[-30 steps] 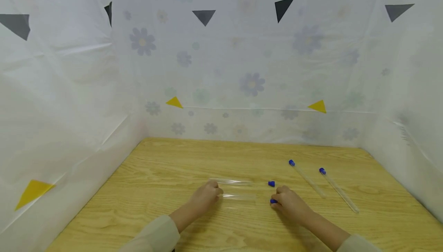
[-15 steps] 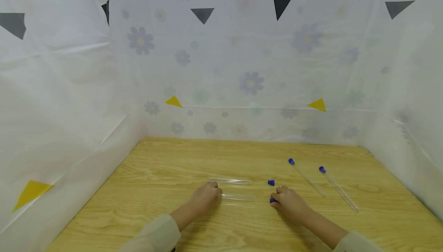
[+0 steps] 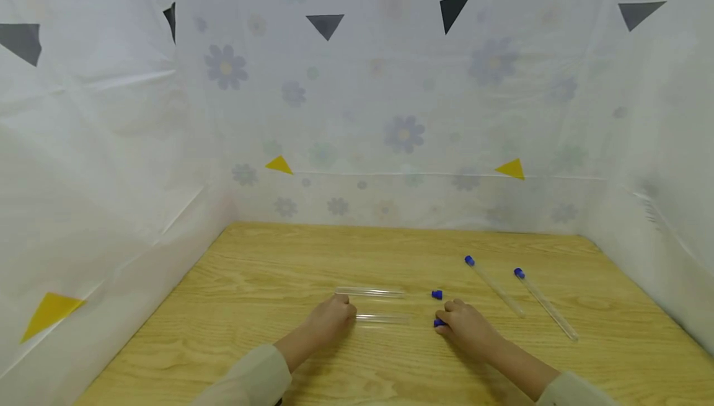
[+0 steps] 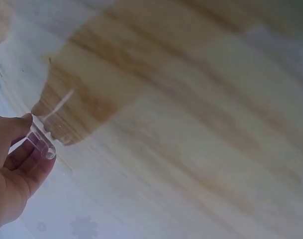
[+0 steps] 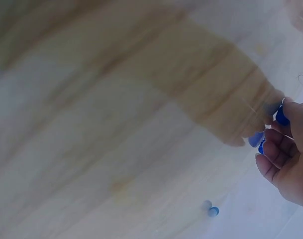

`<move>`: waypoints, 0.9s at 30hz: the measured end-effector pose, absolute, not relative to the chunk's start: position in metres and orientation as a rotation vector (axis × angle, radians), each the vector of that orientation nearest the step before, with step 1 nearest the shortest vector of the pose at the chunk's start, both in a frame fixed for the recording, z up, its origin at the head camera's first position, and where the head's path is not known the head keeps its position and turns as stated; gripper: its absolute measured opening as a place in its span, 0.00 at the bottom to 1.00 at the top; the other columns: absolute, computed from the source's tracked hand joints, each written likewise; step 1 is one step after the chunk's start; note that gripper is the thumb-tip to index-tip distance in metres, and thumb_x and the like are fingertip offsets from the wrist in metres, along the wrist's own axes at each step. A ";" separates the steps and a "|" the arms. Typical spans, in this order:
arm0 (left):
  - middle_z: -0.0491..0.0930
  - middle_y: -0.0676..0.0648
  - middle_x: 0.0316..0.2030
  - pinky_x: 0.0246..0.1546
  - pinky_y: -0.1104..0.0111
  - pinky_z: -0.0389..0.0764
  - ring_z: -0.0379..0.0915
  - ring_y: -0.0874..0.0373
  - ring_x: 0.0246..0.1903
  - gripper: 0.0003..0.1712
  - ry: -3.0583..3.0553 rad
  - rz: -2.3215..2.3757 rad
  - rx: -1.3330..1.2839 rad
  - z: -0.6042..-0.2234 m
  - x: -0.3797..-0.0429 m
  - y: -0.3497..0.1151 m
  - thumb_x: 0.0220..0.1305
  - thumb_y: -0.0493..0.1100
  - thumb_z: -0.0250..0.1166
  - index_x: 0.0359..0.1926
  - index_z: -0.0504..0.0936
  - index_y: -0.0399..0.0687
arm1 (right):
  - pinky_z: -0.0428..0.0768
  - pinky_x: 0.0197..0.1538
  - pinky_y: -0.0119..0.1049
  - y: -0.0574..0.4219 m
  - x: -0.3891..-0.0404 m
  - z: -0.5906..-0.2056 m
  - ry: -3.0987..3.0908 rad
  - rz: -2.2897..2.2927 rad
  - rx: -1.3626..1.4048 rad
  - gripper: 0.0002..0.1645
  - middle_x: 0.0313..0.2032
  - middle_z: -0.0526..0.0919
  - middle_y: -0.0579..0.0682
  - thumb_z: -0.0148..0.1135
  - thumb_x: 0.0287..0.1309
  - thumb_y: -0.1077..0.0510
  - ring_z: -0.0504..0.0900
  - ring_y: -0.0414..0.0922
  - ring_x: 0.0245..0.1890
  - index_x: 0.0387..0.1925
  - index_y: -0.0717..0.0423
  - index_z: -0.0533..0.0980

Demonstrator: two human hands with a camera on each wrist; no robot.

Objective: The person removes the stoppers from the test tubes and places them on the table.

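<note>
In the head view my left hand (image 3: 333, 319) pinches the left end of the nearer clear test tube (image 3: 383, 318), which lies sideways with its other end toward the right. The left wrist view shows that tube's rounded end (image 4: 50, 153) between thumb and fingers. My right hand (image 3: 468, 326) pinches a blue cap (image 3: 439, 323), in line with the tube and a short gap from it. Thumb and forefinger hold the cap (image 5: 282, 116) in the right wrist view. Beyond my left hand lies a second uncapped tube (image 3: 370, 292); a loose blue cap (image 3: 437, 294) sits to its right.
Two tubes with blue caps, one nearer the middle (image 3: 499, 291) and one farther right (image 3: 549, 308), lie slanted on the wood-grain table (image 3: 268, 257). White sheeting (image 3: 357, 114) with flowers and taped triangles encloses the back and sides.
</note>
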State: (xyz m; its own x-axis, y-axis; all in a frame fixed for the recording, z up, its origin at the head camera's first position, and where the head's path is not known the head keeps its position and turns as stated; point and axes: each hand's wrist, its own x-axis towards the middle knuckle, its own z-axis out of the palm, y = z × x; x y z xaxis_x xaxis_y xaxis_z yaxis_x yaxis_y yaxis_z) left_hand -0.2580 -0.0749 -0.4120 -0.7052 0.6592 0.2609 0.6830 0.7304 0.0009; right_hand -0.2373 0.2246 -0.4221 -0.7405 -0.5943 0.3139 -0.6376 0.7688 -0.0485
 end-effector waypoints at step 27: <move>0.72 0.50 0.24 0.25 0.78 0.73 0.68 0.62 0.25 0.02 -2.751 -0.089 -1.036 -0.413 -0.264 -0.071 0.55 0.33 0.65 0.30 0.83 0.41 | 0.64 0.25 0.24 0.222 -0.234 -0.421 -2.700 0.255 0.917 0.10 0.24 0.70 0.42 0.64 0.53 0.59 0.60 0.33 0.24 0.34 0.62 0.79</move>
